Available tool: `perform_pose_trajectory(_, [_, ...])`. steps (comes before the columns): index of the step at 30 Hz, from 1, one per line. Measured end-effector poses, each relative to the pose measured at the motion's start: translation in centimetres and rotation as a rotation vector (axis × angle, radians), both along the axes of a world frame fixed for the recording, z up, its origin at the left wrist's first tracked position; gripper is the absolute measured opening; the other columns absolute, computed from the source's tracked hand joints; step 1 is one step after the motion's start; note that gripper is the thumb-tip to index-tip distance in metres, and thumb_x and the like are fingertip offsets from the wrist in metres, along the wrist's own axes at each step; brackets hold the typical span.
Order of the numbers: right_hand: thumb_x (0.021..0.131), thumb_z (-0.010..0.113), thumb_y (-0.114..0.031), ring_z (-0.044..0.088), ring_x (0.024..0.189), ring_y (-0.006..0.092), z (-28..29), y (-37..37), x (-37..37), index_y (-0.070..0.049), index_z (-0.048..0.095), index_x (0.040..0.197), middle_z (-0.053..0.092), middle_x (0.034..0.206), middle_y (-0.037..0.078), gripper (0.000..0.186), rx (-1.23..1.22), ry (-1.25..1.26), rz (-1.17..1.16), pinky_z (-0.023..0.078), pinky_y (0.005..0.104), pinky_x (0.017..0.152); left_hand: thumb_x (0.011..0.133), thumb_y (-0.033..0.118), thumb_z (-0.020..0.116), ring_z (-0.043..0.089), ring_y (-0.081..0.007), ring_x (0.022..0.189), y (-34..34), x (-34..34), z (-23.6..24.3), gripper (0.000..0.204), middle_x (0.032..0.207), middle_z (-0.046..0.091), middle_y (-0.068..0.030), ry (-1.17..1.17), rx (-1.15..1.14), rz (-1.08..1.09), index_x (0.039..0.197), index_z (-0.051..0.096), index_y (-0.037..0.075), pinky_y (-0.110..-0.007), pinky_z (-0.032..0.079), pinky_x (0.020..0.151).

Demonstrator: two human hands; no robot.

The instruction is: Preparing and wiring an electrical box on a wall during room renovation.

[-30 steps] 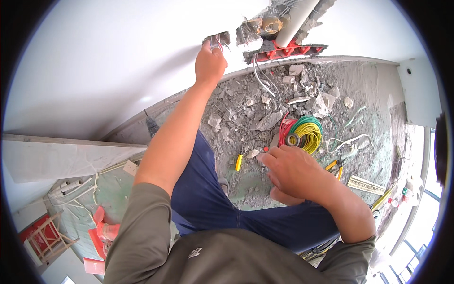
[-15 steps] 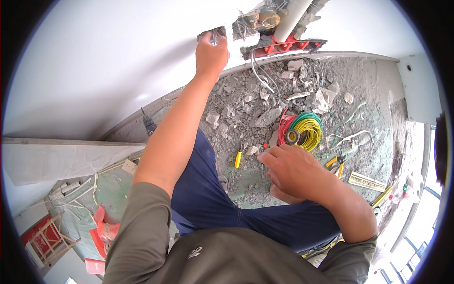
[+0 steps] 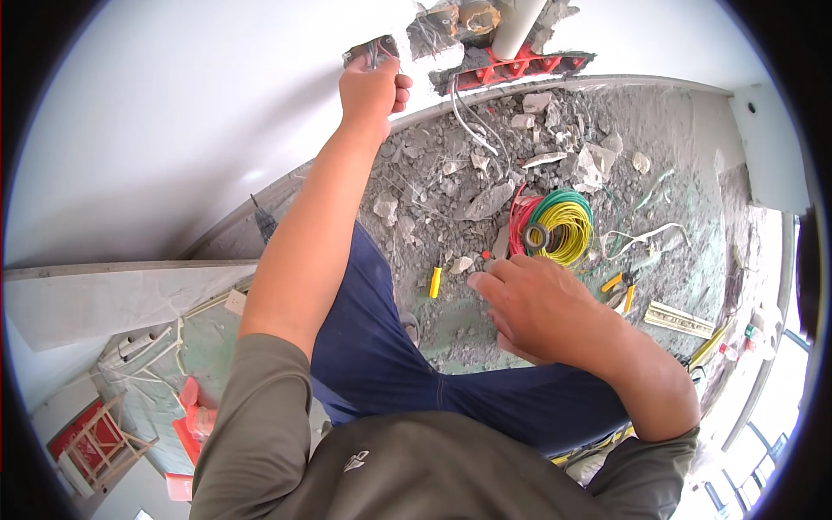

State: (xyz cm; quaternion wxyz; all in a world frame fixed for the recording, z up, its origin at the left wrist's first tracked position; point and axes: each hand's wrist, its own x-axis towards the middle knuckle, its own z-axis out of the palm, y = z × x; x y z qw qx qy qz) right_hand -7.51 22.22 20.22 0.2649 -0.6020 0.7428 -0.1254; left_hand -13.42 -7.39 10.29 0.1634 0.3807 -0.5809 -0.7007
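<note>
Up and left of the wire coils [image 3: 564, 213], the left hand [image 3: 373, 94] meets a wall hole's [image 3: 356, 53] ragged edge at wires [image 3: 373, 55]; whether clamped, I cannot tell. Below the coils, the right hand [image 3: 536, 305] curls, grip hidden. Rubble [image 3: 429, 195] crowds their left.

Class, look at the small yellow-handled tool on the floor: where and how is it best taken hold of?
Probably by the yellow handle, pinched across its width near the butt, from above and the right. The handle is the thick part, its butt toward the person; a pale stone lies right of its far end. The right hand is on that side.
</note>
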Motion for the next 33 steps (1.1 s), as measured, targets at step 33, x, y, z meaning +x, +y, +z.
perform_pose_trajectory(33, [0.081, 0.06, -0.007, 0.065, 0.083, 0.0276, 0.2, 0.1, 0.0, -0.005, 0.061, 0.096, 0.062, 0.085, 0.01, 0.015, -0.031, 0.054, -0.003, 0.052, 0.0407, 0.072, 0.1, 0.03, 0.058, 0.069, -0.0258, 0.086, -2.7, 0.0, -1.8, 0.039, 0.108, 0.069, -0.0192, -0.055, 0.063, -0.245, 0.115, 0.054, -0.006, -0.036, 0.058, 0.077])
